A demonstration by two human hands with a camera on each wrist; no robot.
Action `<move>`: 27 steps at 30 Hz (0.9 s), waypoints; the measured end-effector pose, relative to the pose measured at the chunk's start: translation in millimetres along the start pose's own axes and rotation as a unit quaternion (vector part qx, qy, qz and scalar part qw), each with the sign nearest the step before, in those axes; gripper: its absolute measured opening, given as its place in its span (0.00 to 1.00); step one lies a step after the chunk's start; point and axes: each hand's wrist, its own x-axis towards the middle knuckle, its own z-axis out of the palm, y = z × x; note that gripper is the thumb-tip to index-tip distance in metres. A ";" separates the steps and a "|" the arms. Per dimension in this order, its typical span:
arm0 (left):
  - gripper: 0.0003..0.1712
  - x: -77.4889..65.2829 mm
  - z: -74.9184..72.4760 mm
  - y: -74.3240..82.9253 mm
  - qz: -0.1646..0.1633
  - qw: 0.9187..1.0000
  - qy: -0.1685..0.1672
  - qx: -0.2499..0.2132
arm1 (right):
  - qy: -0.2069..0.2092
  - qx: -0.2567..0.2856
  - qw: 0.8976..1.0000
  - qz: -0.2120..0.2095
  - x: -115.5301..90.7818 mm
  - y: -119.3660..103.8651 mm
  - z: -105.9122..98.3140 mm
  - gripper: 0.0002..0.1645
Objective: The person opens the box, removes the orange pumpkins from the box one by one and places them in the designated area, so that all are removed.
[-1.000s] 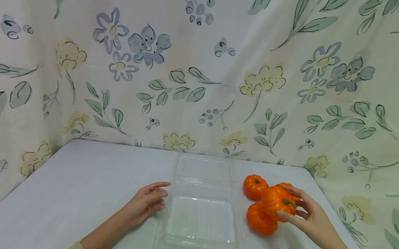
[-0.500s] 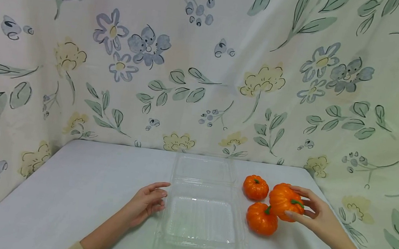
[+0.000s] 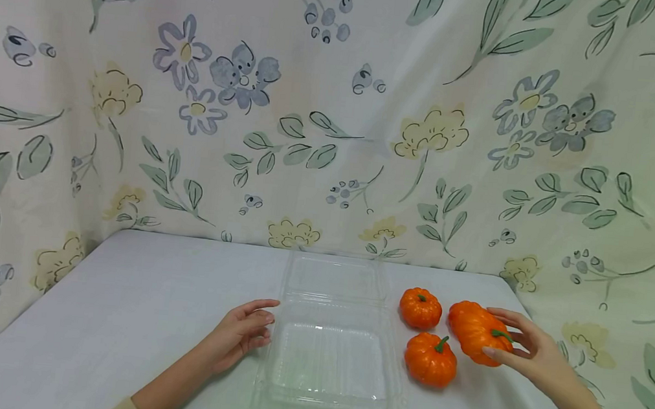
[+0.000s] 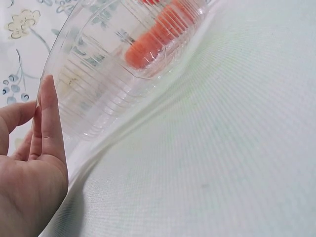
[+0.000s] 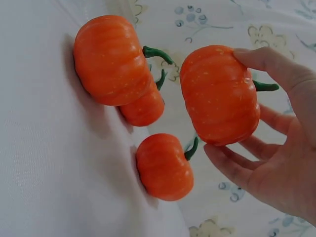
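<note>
My right hand (image 3: 542,360) grips an orange toy pumpkin (image 5: 219,96) with a green stem, thumb on one side and fingers on the other. It is held up off the table, overlapping a pumpkin (image 3: 464,315) behind it in the head view. Two more pumpkins sit close by: one at the back (image 3: 420,308) and one nearer me (image 3: 431,361). Left of them lies a clear plastic clamshell container (image 3: 331,361), its lid (image 3: 335,278) folded back. At the container's left rim my left hand (image 3: 237,336) has its fingers loosely extended, fingertips right at the edge.
A white-covered table (image 3: 180,282) carries everything. Floral cloth (image 3: 336,101) hangs behind it and along both sides. The right hand is near the table's right edge. The container's transparent walls are faint against the white surface.
My right hand has moved to the right with its pumpkin, uncovering more of the pumpkins behind and nearer me. The left hand and the container have stayed in place.
</note>
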 end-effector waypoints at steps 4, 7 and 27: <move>0.20 -0.1 0.1 0.1 0.001 1.000 0.001 0.002 | -0.011 -0.016 1.000 0.023 -0.2 4.3 -3.9 0.39; 0.21 -0.4 0.3 0.4 0.000 1.000 0.003 0.003 | -0.024 -0.018 0.999 0.034 -0.1 8.0 -6.5 0.40; 0.20 -0.9 0.6 0.9 0.001 1.000 -0.003 -0.002 | -0.105 -0.014 0.993 0.044 1.6 40.0 -15.7 0.39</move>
